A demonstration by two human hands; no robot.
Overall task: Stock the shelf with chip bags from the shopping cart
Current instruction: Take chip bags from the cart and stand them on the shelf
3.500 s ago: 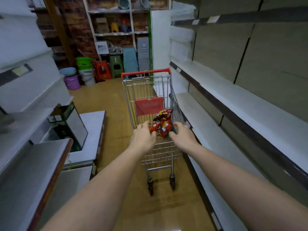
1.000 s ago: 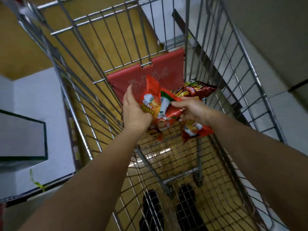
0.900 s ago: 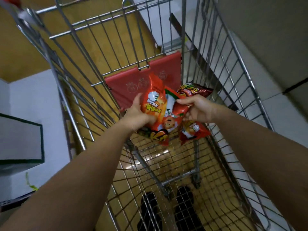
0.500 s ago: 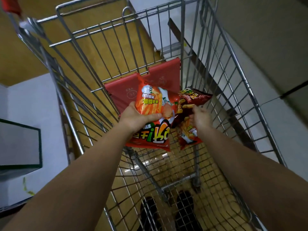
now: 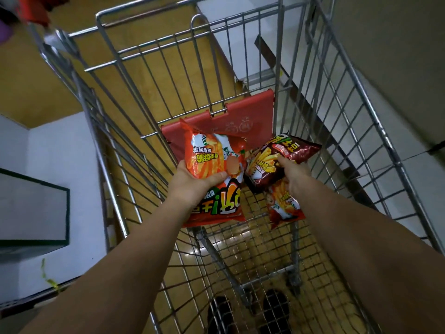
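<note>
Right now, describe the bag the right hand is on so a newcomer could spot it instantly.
Look inside the wire shopping cart, at its far end by the red plastic flap. The right hand grips the dark maroon chip bag there. Both neighbouring bags are bright orange-red; this is the only dark one.

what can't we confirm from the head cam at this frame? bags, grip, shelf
- Third orange bag: partly hidden under the right hand and dark red bag.
- Right hand's fingers on the dark red bag: grip not clear, the fingers are behind the bag.
- Large orange bag: its lower left is covered by the left hand.
- Shelf: seen only through the cart wall, cut off at the right edge.
- Print on the bags: too small to read.
</note>
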